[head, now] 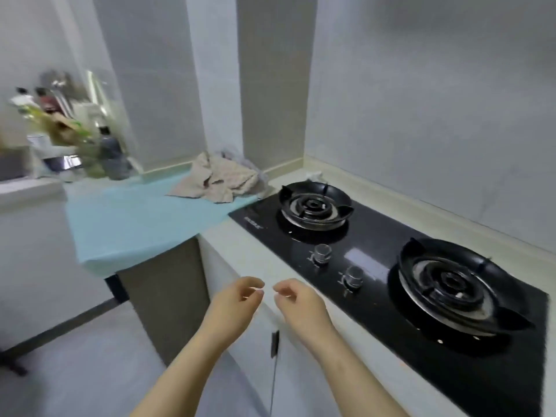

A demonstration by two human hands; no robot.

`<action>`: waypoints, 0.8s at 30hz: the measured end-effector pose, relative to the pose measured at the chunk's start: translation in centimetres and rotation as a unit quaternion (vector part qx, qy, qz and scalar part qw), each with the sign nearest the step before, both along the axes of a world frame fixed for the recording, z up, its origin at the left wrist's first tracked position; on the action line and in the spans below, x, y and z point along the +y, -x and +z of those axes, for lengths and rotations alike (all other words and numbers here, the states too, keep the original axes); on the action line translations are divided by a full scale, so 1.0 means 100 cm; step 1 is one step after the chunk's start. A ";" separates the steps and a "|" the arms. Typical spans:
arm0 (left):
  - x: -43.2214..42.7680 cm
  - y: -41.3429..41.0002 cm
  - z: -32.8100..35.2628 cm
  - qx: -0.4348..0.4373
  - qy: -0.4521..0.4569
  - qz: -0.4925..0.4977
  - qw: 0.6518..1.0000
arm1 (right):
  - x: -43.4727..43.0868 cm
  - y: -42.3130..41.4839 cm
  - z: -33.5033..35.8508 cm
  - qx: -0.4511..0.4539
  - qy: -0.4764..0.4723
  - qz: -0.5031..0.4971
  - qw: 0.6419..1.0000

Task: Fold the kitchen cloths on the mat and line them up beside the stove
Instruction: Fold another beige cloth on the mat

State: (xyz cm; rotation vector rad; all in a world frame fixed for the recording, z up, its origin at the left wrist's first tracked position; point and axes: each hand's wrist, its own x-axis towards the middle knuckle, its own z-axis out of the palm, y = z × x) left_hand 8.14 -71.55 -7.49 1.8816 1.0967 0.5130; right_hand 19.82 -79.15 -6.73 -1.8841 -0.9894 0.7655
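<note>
With left hand (240,296) and right hand (296,299) relaxed and empty, we judge the crumpled cloths (216,182) soft, light, best pinched by corners.

The cloths (217,182) are sitting heaped on the mat's (129,219) far right corner, up against the wall. The mat is lying just left of the stove (376,267) (its near edge is overhanging the counter (228,239)). Bottles (112,155) are standing behind its left end. The left hand (239,299) and right hand (298,302) are hovering side by side before the knobs (322,253).
</note>
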 end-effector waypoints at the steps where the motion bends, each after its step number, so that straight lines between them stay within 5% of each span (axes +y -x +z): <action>1: 0.014 0.025 0.001 -0.001 -0.003 0.026 1.000 | 0.020 0.022 -0.001 0.003 0.000 0.024 1.000; 11: 0.131 0.163 -0.002 -0.038 0.012 0.205 0.978 | 0.177 0.140 -0.006 0.003 0.022 0.181 0.983; 24: 0.390 0.134 -0.003 -0.016 0.047 0.161 0.986 | 0.436 0.110 -0.030 0.000 0.031 0.095 0.995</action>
